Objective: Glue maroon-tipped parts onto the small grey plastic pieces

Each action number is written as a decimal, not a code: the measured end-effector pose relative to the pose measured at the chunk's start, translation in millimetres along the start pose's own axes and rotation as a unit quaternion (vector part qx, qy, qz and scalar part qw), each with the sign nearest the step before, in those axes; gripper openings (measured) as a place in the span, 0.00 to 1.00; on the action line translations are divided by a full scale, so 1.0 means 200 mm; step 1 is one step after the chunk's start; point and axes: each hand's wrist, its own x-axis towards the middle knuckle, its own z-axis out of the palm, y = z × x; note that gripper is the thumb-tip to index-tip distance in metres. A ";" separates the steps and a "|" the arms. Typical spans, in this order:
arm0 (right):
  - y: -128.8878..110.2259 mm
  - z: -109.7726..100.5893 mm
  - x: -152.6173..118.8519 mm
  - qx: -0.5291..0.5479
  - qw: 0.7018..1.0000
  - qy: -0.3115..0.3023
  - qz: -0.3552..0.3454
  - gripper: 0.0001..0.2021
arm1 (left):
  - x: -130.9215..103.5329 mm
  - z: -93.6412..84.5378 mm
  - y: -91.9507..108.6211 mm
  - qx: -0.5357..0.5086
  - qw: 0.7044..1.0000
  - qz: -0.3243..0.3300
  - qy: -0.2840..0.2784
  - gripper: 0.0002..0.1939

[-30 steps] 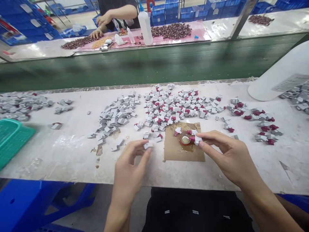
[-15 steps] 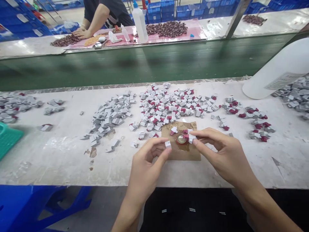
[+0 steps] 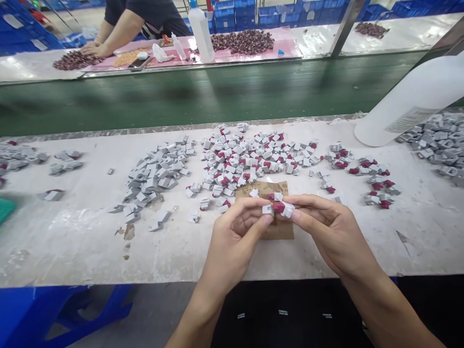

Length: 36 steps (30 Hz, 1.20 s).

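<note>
My left hand (image 3: 235, 237) pinches a small grey block (image 3: 268, 210) between thumb and fingertips. Right beside it, my right hand (image 3: 326, 227) grips a white-and-dark-red piece (image 3: 283, 208), its red end facing the grey block. Whether the two parts touch is too small to tell. Both hands are over a brown card (image 3: 279, 232) with wet-looking patches. A white piece (image 3: 254, 193) and a red-and-white piece (image 3: 277, 196) lie on the card's upper part, behind the fingers.
Behind the card is a heap of white-and-red pieces (image 3: 239, 159), with grey blocks (image 3: 155, 169) to its left. A large white bottle (image 3: 409, 101) leans at the right. Past the green strip (image 3: 181, 101), a person's hands (image 3: 94, 49) rest by brown pieces (image 3: 74, 60).
My left hand has moved right with the grey block, bringing it close to the red end of the piece in my right hand. The whole view has shifted slightly.
</note>
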 end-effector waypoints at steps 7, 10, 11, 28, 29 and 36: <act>-0.03 0.00 -0.03 -0.095 0.994 -0.045 -0.037 0.11 | -0.02 -0.02 0.01 0.061 0.997 0.046 -0.026 0.05; -0.04 0.00 -0.03 -0.083 0.993 -0.074 -0.032 0.10 | -0.03 -0.04 0.02 0.086 0.994 0.051 -0.046 0.06; -0.05 0.00 -0.03 -0.078 0.993 -0.080 -0.035 0.09 | -0.03 -0.04 0.02 0.094 0.993 0.049 -0.054 0.05; -0.07 -0.58 0.40 -0.587 0.771 0.229 -0.097 0.15 | 0.21 -0.47 0.05 0.406 0.871 0.021 0.275 0.12; -0.08 -0.57 0.40 -0.582 0.774 0.229 -0.102 0.14 | 0.21 -0.47 0.04 0.416 0.869 0.019 0.266 0.12; -0.13 -0.51 0.18 -0.454 0.851 0.239 -0.117 0.14 | 0.08 -0.56 0.02 0.462 0.838 0.055 0.286 0.16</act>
